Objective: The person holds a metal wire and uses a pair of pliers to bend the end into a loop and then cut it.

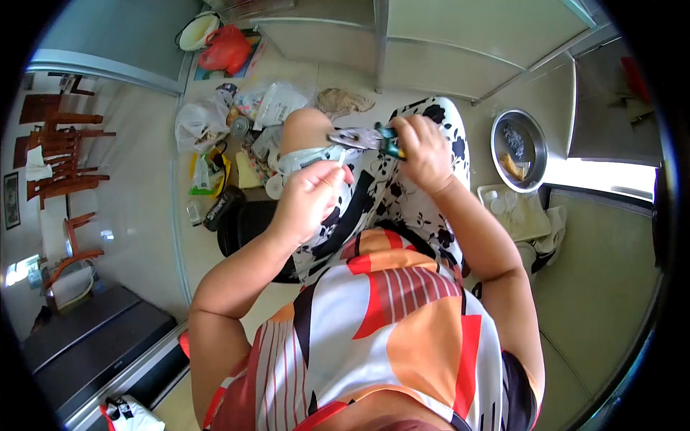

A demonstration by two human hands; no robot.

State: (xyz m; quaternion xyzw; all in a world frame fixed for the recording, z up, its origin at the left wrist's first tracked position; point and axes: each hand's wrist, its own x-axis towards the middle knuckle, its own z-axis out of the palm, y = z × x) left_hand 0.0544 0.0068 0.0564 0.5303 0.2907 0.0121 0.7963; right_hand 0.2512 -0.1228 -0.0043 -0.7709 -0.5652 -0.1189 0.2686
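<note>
My right hand (424, 153) is closed around the dark green handles of a pair of pliers (359, 138), whose metal jaws point left above my lap. Just below the jaws, my left hand (314, 197) pinches a small whitish piece (342, 157) between thumb and finger. The far end of that piece lies close to the pliers; whether they touch cannot be made out. A pale blue cloth (302, 159) lies over my knee beneath the hands.
A metal basin (519, 149) with a few items stands on the right, near a pale tray (519, 215) holding small containers. Plastic bags (201, 123) and loose items crowd the floor at left. Behind them lie a red bag (225, 50) and a brown rag (343, 102).
</note>
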